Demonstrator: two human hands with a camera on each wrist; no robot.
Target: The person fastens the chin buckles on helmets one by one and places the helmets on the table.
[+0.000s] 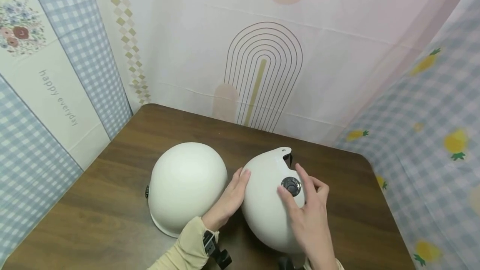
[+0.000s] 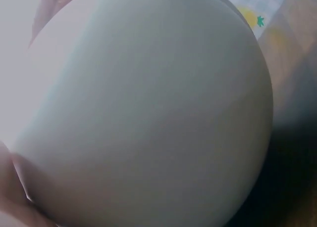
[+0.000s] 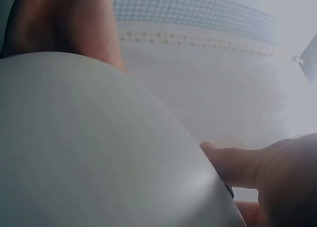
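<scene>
Two white helmets are on a brown wooden table. The right-hand helmet [image 1: 264,203] lies tilted, with a round black disc-shaped part [image 1: 291,186] on its side facing up. My left hand [image 1: 230,197] rests against that helmet's left side, its fingers fairly straight. My right hand [image 1: 309,209] holds the same helmet on the right, thumb and forefinger on either side of the black part, other fingers bent near the rim. A dark strap shows at the helmet's edge notch. The shell [image 2: 163,108] fills much of the left wrist view, and the helmet's underside is hidden.
The other white helmet [image 1: 187,184] sits dome up beside my left forearm, with a small black fitting [image 1: 147,191] at its left edge. The table [image 1: 123,170] meets patterned cloth walls at the back and sides.
</scene>
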